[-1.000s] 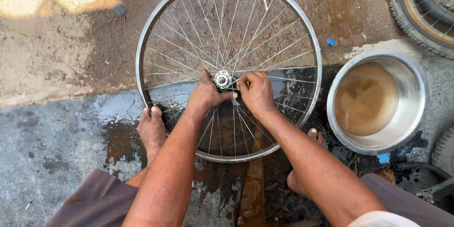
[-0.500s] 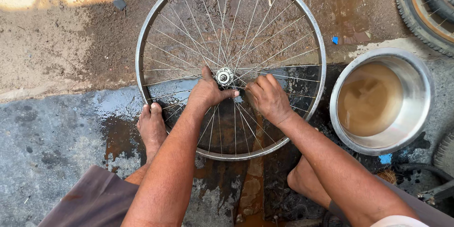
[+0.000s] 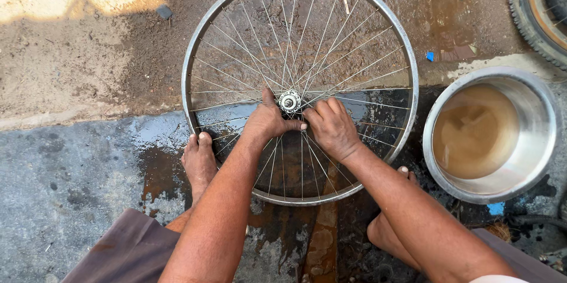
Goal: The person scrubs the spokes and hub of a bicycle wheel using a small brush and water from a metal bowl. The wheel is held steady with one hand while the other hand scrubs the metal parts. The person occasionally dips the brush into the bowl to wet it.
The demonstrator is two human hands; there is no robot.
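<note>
Head view looks straight down at a bare wheel [image 3: 300, 85], just rim and spokes with no tyre on it, lying flat on the ground. The far half sits over dry dirt, the near half over wet, stained concrete [image 3: 88, 200]. The hub [image 3: 289, 101] is shiny and sits dead centre, and both hands are right on the spokes next to it.

The left hand [image 3: 269, 122] lies on the spokes just below and left of the hub, thumb up alongside it, fingers curled over and pointing right. Looks like it's pinching something by the hub, but what exactly is too small to tell. The right hand [image 3: 332, 126] is just right of it, fingers bent and pressed down on the spokes, fingertips nearly meeting the left hand's. It's a loose claw, not a fist, and can't tell if it's got anything in it.

The person's squatting barefoot: left foot [image 3: 199, 162] just outside the rim on its near-left side, right foot [image 3: 390, 233] close to the near edge of the rim, mostly hidden under the forearm.

Off to the right, clear of the wheel, there's a steel bowl [image 3: 540, 135] of muddy brown water. A tyre [image 3: 534, 8] pokes in at the top right corner.
</note>
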